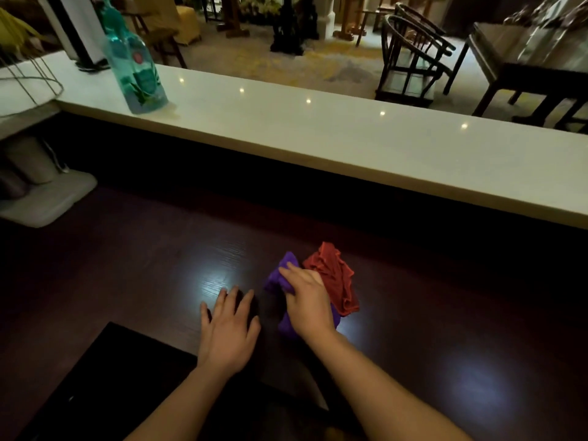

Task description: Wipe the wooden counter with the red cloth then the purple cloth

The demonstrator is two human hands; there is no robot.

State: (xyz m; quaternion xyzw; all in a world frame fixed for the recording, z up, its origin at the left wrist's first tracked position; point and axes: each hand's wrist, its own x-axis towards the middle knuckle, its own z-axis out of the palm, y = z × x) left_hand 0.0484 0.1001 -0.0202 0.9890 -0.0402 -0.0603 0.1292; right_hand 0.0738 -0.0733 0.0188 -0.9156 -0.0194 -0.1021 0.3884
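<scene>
At the far left of the frame, a wire rack (30, 81) and a pale tray (47, 202) sit at the edge of view. Just right of them, in the upper left, a teal bottle (135, 65) stands on the white ledge (318, 128) that crosses the frame; its label carries a round emblem and leaf artwork, but the lettering is too blurred to read. Below the ledge stretches the dark wooden counter (127, 265), glossy with two patches of reflected light, and a black panel (105, 377) lies at the lower left. At lower centre the left hand (229, 329) rests palm down on the counter, fingers spread, its grip open and holding nothing. Just to its right, the right hand (307, 300) presses down on the purple cloth (280, 275), fingers laid flat over the bunched fabric rather than curled around it; purple shows beyond the fingertips and beneath the wrist. The red cloth (334, 275) lies crumpled on the counter, touching the purple cloth on its right side and partly tucked behind the right hand. In the upper right of the frame, dark wooden chairs (413, 58) and a table (525, 58) stand on a patterned floor.
</scene>
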